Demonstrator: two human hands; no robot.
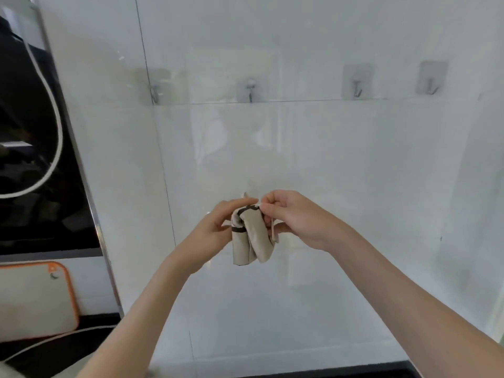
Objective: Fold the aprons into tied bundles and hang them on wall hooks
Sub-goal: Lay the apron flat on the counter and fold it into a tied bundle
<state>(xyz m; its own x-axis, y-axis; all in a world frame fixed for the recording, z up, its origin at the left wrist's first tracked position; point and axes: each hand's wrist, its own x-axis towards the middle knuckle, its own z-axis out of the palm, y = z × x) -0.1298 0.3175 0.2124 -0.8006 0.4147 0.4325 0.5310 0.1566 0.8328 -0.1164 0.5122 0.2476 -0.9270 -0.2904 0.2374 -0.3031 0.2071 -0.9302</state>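
White tiled wall [341, 165] with four adhesive hooks [356, 90]; below them we hold the apron bundle [251, 241] in mid-air. Our left hand [211, 231] curls round its top, our right hand [298, 219] pinches the tie [273, 231]. Risk: a slack tie could let the folds spring loose before hanging.

The apron bundle [251, 238] is soft, matt beige cloth, lightly creased, with a darker brown fabric trim along its edges. Behind it the wall [327, 159] is faced with large white tiles, smooth and glossy enough to carry pale reflections. The hooks [249, 91] on it are shiny bent metal, each set on a clear, slick plastic pad. At the left a dark, glass-like panel [32, 214] gleams inside a bright metal frame [94, 214]; a smooth white cord [59, 132] loops across it, and the board [32, 301] below looks like matt white plastic with an orange rim.
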